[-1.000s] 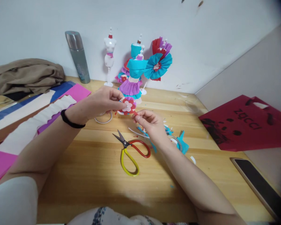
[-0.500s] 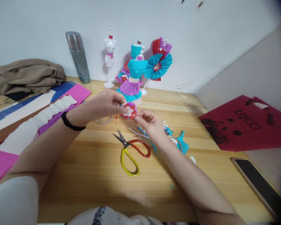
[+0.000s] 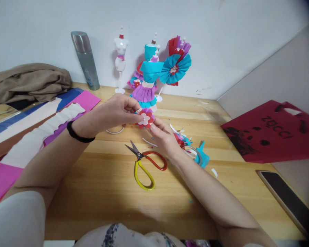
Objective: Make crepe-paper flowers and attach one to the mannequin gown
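Observation:
Between my two hands is a small layered paper flower (image 3: 145,118), red with a pale pink centre and purple behind. My left hand (image 3: 119,111) pinches its left side, thumb over the front. At its lower right edge, my right hand (image 3: 164,135) grips it with thumb and fingers. Just behind the flower stands a mini mannequin (image 3: 150,73) dressed in blue and purple crepe paper. Scissors (image 3: 139,156) with one yellow and one red handle lie on the table below my hands, blades apart.
Paper scraps and a roll of tape (image 3: 195,154) lie right of my right hand. Coloured paper sheets (image 3: 33,137) and a brown cloth (image 3: 32,82) are at left. A bottle (image 3: 86,61), a bare mannequin (image 3: 121,58), a red bag (image 3: 270,132) and a phone (image 3: 283,199) stand or lie around.
The flower and both hands have shifted slightly right and up. My right hand has turned a little, its fingers now further behind the flower's edge.

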Available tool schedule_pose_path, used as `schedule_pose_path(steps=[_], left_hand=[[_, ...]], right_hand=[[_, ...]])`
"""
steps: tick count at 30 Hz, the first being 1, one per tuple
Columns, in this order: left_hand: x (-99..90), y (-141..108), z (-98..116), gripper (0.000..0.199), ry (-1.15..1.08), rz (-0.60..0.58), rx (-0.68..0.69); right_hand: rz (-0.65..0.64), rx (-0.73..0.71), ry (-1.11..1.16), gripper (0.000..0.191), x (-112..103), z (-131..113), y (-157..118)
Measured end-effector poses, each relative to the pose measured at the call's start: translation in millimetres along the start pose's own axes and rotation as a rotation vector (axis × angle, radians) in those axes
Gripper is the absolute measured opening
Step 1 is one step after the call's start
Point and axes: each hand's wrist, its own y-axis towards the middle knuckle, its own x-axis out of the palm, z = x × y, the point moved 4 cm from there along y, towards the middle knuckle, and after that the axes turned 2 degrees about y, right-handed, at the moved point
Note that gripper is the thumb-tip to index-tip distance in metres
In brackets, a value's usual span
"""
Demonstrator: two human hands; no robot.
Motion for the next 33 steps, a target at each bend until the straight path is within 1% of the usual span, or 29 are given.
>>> schedule_pose_path(steps=[3,5,7,9,13,17,23,28,30,33], left_hand=[[2.2,1.0,-2.6,0.018,-0.057,-0.061,0.007],[1.5,2.2,-4.4,0.018,-0.083,-0.064,-0.003],[-1.0,3.5,-5.5,0.017,-0.094,-0.042,-0.025],[-4.0,4.3,-5.5,0.016,-0.092,-0.016,-0.046],[-8.8,5.0,-4.6,0.019,-0.084,-0.003,-0.053],[-11.9,5.5,-5.9,0.022,-0.059,0.009,-0.089],[-18.5,5.5,-2.8,0.02,-0.03,0.08,-0.11],[-23.4,6.9,-6.2,0.019,-0.072,0.105,-0.112],[-25.1,7.5,-8.0,0.018,-0.062,0.109,-0.103],[-26.5,8.0,-9.6,0.017,-0.058,0.071,-0.072]], right_hand=[[-0.118,0.146,0.23,0.043,11.3,5.1,-2.7],[-0.199,0.253,0.293,0.051,15.9,8.0,-5.3],[-0.234,0.321,0.316,0.05,16.4,9.7,-7.5],[-0.218,0.348,0.306,0.043,14.7,10.8,-8.7],[-0.15,0.35,0.198,0.034,13.1,12.2,-9.3],[-0.102,0.335,0.152,0.033,13.5,11.5,-8.9],[-0.117,0.299,0.101,0.034,14.1,6.4,-9.2],[-0.13,0.287,0.057,0.031,13.3,7.4,-10.8],[-0.145,0.281,0.052,0.029,12.9,8.1,-10.9],[-0.18,0.301,0.031,0.03,11.4,8.1,-9.3]])
